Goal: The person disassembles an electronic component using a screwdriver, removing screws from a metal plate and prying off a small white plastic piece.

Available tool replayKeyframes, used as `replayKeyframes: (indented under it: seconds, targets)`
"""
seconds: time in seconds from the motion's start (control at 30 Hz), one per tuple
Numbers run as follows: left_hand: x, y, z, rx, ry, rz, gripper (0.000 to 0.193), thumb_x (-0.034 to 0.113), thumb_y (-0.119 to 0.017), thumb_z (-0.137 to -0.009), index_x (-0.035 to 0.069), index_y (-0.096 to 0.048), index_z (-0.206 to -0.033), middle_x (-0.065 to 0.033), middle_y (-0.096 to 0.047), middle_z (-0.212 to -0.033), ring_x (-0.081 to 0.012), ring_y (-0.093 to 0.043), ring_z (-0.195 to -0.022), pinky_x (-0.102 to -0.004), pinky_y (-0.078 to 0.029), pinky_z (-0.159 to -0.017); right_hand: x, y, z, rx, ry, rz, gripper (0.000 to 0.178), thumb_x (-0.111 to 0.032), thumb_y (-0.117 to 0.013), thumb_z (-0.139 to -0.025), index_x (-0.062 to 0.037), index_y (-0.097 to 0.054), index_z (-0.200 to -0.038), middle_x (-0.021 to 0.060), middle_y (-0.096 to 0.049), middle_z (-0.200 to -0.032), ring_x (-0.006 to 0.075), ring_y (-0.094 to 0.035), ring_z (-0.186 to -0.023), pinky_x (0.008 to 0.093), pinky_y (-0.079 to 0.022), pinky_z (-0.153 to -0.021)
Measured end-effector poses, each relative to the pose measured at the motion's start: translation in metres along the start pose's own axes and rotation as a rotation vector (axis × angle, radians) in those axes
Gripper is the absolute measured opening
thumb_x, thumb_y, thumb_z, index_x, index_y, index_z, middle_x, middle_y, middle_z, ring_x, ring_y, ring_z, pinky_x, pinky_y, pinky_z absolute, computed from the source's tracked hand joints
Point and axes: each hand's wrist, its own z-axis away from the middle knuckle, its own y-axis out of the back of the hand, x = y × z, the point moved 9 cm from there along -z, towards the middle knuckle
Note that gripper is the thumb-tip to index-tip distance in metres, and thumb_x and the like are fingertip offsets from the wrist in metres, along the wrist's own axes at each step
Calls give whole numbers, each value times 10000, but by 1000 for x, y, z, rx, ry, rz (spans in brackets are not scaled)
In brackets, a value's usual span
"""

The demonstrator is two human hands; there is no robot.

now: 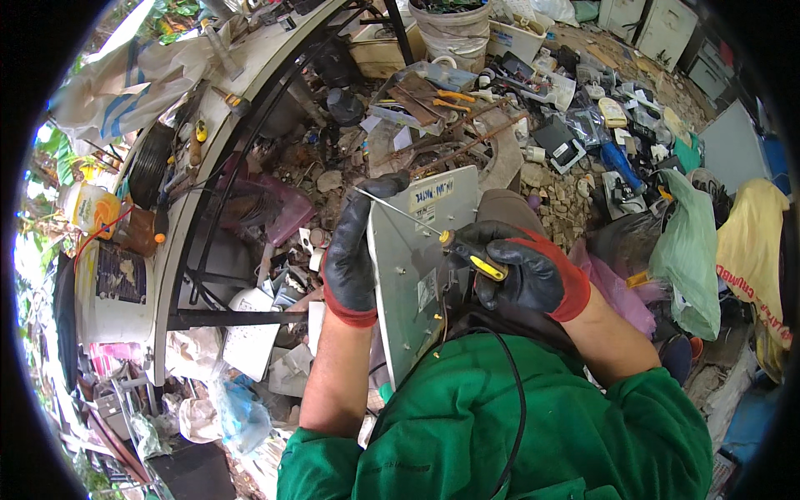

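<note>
My left hand (348,250), in a black glove with a red cuff, grips the left edge of a flat grey metal panel (402,287). The panel is tilted up in front of my lap and carries paper labels and several small studs. In my right hand (533,271), gloved the same way, is a screwdriver (487,267) with a yellow and black handle. Its long thin shaft crosses over the panel's upper part, and the tip points toward the fingers of my left hand. The tip appears apart from the panel's studs. A black cable (521,392) hangs over my green shirt.
On the left stands a table (187,225) with hand tools along its edge. Scattered electronic scrap (575,133) covers the ground ahead and to the right. A white bucket (450,37) stands at the back. Green (687,258) and yellow bags (754,250) are at the right.
</note>
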Motion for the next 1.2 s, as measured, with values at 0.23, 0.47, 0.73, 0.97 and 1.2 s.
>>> replayKeyframes:
  seconds: [0.23,0.47,0.73,0.97,1.2]
  targets:
    - [3,-1,-1,-38,-29,21,385,286,-480,-1000,12,-594,-1245,-171,-560,-1339,-298,-501,-1270,-467,-355,-1104,0,3,-3,23,-3,29,427,-195,-515,-991,19,-479,-1359,134,-630,-1195,155,-651,-857,295,-528,-717]
    - [10,-10,-1,-48,-57,-20,413,315,-477,-980,7,-565,-1242,-162,-547,-1337,-291,-478,-1287,-450,-327,-1118,-20,-3,11,176,85,446,453,-218,-547,-948,34,-527,-1324,148,-652,-1155,167,-653,-787,267,-516,-669]
    - [7,-12,0,-98,-39,36,564,287,-619,-790,18,-520,-1277,-172,-488,-1386,-336,-454,-1308,-493,-357,-1106,-57,-34,52,190,575,1248,434,-60,-654,-810,48,-593,-1225,152,-683,-1076,244,-687,-919,324,-527,-810]
    - [12,-9,2,20,-71,-407,773,101,-779,-658,59,-432,-1348,-149,-473,-1384,-288,-464,-1288,-441,-365,-1089,-55,-40,47,186,556,1317,482,-79,-690,-763,33,-598,-1223,173,-682,-976,307,-687,-847,364,-537,-749]
    - [11,-8,4,71,-79,-431,685,68,-755,-700,66,-468,-1321,-128,-501,-1354,-269,-485,-1257,-430,-376,-1077,-58,-48,49,222,573,1380,489,-85,-693,-762,31,-597,-1227,181,-685,-985,311,-692,-855,363,-543,-751]
